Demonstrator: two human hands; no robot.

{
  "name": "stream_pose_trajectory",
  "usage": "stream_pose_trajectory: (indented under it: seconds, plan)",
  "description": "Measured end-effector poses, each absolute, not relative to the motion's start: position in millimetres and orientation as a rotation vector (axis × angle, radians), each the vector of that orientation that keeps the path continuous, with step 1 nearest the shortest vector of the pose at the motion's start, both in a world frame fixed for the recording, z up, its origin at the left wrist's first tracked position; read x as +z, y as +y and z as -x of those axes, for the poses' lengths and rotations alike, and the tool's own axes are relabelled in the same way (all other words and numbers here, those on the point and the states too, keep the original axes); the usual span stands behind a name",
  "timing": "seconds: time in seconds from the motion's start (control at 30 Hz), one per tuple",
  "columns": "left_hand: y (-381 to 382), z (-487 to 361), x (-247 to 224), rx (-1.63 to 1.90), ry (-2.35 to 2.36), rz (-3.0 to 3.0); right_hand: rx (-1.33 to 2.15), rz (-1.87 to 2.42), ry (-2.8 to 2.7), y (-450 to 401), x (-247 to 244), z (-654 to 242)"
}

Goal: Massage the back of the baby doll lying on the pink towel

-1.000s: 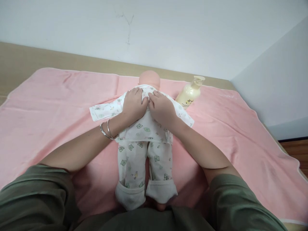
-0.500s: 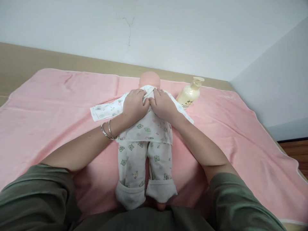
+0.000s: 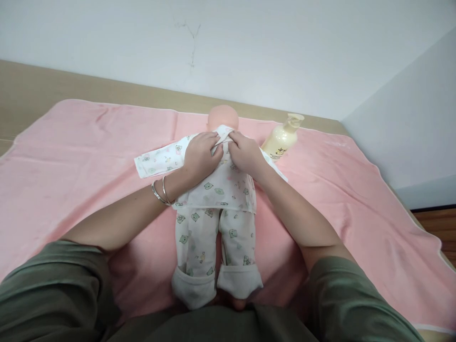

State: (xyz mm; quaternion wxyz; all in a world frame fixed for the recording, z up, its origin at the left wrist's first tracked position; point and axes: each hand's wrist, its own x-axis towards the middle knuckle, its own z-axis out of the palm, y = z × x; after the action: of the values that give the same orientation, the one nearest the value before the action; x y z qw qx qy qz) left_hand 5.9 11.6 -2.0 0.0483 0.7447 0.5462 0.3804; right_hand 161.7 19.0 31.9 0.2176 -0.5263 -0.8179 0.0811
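A doll point(image 3: 223, 117) lies on its back, head toward the wall, dressed in a white baby shirt point(image 3: 213, 187) and matching trousers point(image 3: 199, 232) with small green animal prints. My left hand point(image 3: 204, 154) rests on the shirt's chest, fingers stretched toward the collar and thumb apart from them. Beside it, my right hand point(image 3: 246, 153) has curled fingers pinching the shirt near the collar. Between the two hands the cloth is folded and slightly raised. The doll's face is mostly hidden by the collar, and both trouser cuffs are folded up.
A pale yellow pump bottle point(image 3: 281, 140) stands by the shirt's right sleeve. Under everything spreads a pink blanket point(image 3: 107, 156) with wrinkles. Behind it run a wooden edge point(image 3: 107, 90) and a cracked white wall point(image 3: 249, 52).
My right hand's fingers have curled in from lying flatter and now grip the cloth near the collar. My left hand has shifted only slightly; the doll stays in place.
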Motion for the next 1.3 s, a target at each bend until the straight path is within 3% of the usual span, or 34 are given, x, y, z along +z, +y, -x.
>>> stream_pose_trajectory:
  seconds: [0.3,0.53,0.77,0.97,1.3]
  plan:
    - [4,-7,-5,1.310,1.790,-2.182,0.027,1.457,-2.389,24,26,-160]
    - [12,-8,0,1.105,1.846,-2.147,-0.071,1.394,-2.600,1,48,-159]
    - [14,-5,-5,1.162,1.714,-2.241,0.190,1.437,-2.437,14,46,-162]
    - [12,-4,-10,1.297,1.569,-2.296,0.103,1.379,-2.413,27,28,-164]
    - [15,-6,-1,1.078,1.762,-2.206,-0.028,1.402,-2.505,-2,43,-155]
